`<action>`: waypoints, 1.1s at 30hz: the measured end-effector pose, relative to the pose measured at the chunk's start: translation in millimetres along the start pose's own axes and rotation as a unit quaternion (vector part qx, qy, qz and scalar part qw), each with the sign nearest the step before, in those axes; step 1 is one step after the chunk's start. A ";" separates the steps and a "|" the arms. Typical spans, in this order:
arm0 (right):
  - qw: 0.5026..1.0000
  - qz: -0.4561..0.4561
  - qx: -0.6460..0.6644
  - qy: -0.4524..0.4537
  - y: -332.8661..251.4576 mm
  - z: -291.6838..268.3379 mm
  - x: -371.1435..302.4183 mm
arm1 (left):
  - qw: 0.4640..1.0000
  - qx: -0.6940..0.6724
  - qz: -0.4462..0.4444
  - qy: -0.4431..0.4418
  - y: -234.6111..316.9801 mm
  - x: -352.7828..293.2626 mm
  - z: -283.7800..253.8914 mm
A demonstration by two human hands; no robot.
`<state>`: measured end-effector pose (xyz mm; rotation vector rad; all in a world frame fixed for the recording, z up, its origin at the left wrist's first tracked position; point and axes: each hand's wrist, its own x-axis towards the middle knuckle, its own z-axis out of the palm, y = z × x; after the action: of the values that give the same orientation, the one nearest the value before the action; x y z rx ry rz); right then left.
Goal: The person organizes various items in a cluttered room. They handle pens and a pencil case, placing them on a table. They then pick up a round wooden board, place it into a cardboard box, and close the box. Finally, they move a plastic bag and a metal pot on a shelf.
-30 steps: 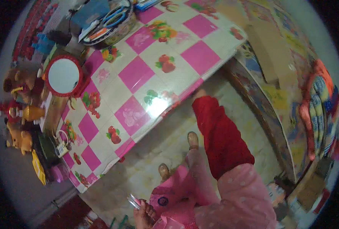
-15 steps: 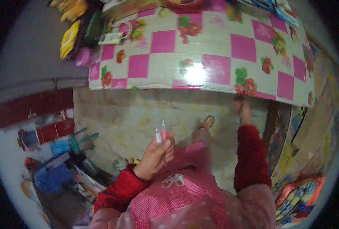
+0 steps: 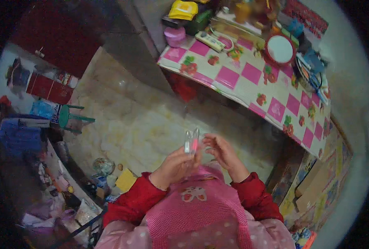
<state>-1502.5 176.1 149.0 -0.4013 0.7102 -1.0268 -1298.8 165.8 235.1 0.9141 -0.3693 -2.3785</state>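
Note:
In front of my pink apron, my left hand [image 3: 177,165] grips two slim clear packages side by side, their ends poking up past the fingers. Something white shows inside the left package [image 3: 187,144] and something pink inside the right package [image 3: 195,141]; their exact kind is too small to tell. Close on the right is my right hand [image 3: 225,154], fingers apart and curved toward the packages, holding nothing that I can see. Whether its fingertips touch them is unclear.
At the upper right stands a table with a pink-and-white checked cloth [image 3: 227,77]. On it are a white power strip [image 3: 209,41], a round red-rimmed mirror-like disc [image 3: 280,49] and a pink tub [image 3: 175,37]. Leftward are a green stool [image 3: 70,117] and a yellow box [image 3: 127,180].
My right hand has come back from the table's edge to beside my left hand. The left keeps hold of the clear packages. My view has turned left, so the table now lies to the right.

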 end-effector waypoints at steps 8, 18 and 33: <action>0.919 0.171 -0.198 -0.295 43.4 201.5 35.9 | 0.997 0.051 0.044 -0.040 10.2 -129.8 -81.9; 0.875 0.212 -0.287 -0.327 114.0 300.4 112.5 | 0.984 -0.002 0.167 0.058 42.9 -201.5 -163.1; 0.940 0.250 -0.105 -0.209 144.2 461.5 295.0 | 0.875 0.040 0.347 0.335 175.4 -305.5 -241.7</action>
<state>-991.1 -24.0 287.7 -0.5678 0.4968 -0.3640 -876.8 191.8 296.2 1.3032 -0.4225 -1.3042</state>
